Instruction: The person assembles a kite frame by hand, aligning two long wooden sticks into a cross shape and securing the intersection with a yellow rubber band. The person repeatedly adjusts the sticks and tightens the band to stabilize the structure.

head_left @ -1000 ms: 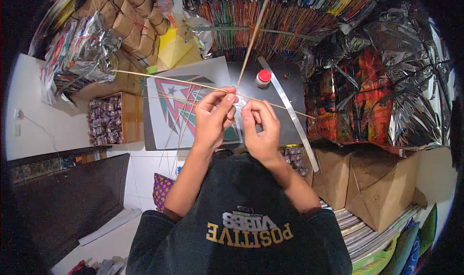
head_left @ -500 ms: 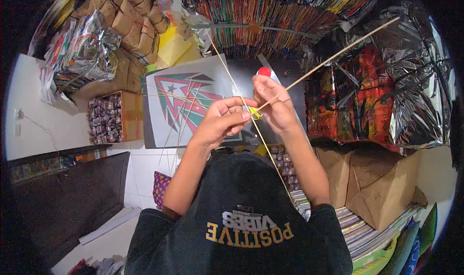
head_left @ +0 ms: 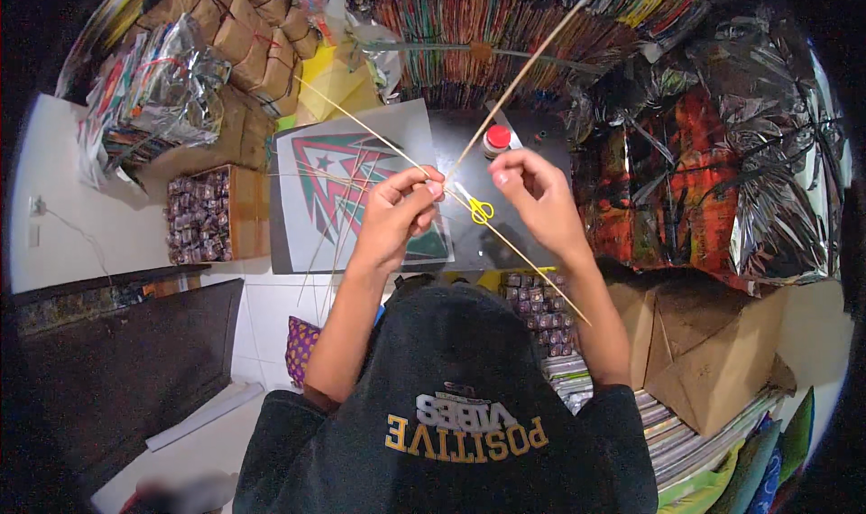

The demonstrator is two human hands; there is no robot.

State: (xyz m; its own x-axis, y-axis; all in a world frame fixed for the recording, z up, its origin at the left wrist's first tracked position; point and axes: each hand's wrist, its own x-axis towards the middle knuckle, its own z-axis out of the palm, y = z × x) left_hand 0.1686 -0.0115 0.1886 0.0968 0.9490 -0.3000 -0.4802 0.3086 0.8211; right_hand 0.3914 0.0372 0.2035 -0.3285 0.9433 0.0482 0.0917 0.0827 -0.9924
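Note:
My left hand (head_left: 401, 212) pinches two thin bamboo sticks where they cross. The thicker stick (head_left: 528, 63) runs up and to the right from the fingertips; the thinner stick (head_left: 532, 259) slants from upper left to lower right. My right hand (head_left: 541, 198) hovers to the right of the crossing, off both sticks there. Its fingers are curled with the thumb close to the index finger; whatever they may pinch is too fine to make out. Yellow-handled scissors (head_left: 481, 211) lie on the dark table between the hands. Beyond my right hand stands a red-capped jar (head_left: 497, 138).
A pale sheet with a red, green and black star design (head_left: 307, 207) lies on the table (head_left: 465, 252), with several loose sticks across it. At left stands a box of small wrapped packs (head_left: 244, 216). Stacked folded sheets (head_left: 451, 72) line the back; black plastic-wrapped bundles (head_left: 677, 189) fill the right.
The two sticks have turned counterclockwise, the thicker one now steeper. My right hand has drawn away from the crossing to the right. The scissors and jar are less covered.

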